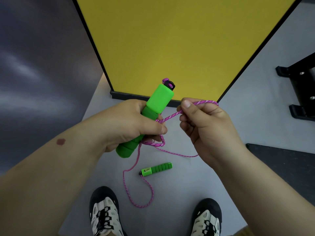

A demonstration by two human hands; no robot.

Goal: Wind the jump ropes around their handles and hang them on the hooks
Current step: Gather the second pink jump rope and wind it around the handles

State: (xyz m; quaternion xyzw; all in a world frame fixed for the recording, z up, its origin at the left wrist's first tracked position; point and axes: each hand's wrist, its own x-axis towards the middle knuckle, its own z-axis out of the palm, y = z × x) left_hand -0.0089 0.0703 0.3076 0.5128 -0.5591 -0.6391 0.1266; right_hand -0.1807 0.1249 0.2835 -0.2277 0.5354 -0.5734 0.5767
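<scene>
My left hand (pixel 126 123) grips a bright green jump rope handle (pixel 158 101), tilted with its black cap and pink knot pointing up and away. My right hand (pixel 204 121) pinches the pink braided rope (pixel 172 115) between thumb and fingers, just right of the handle. The rope runs from my right hand to the handle's middle, where a loop lies under my left thumb. More rope hangs down in a curve to the floor and ends at the second green handle (pixel 156 169), which lies on the grey floor between my arms. No hooks are in view.
A yellow panel (pixel 179 40) with a black frame stands straight ahead. A dark wall is on the left. Black metal equipment feet (pixel 300 92) sit at the right, and a dark mat (pixel 281 160) lies below them. My two shoes (pixel 104 213) stand at the bottom.
</scene>
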